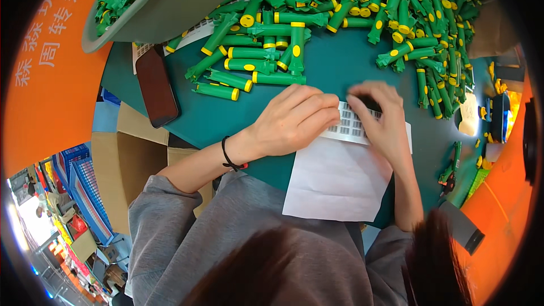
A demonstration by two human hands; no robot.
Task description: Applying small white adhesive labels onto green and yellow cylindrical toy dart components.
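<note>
A person in a grey sweatshirt bends over a dark green table (340, 68), both bare hands on a white sheet of small grey-printed stickers (349, 127) that lies at the table's near middle, atop a plain white sheet of paper (334, 181). The left hand (292, 120), a black band at its wrist, lies flat on the sticker sheet's left end, fingers loosely extended. The right hand (382, 118) curls its fingertips down onto the sheet's upper edge, pinching at it; what they grip cannot be told. A heap of green plastic toy flashlights with yellow caps (340, 5) lies just beyond. A dark smartphone (157, 86) rests at left.
</note>
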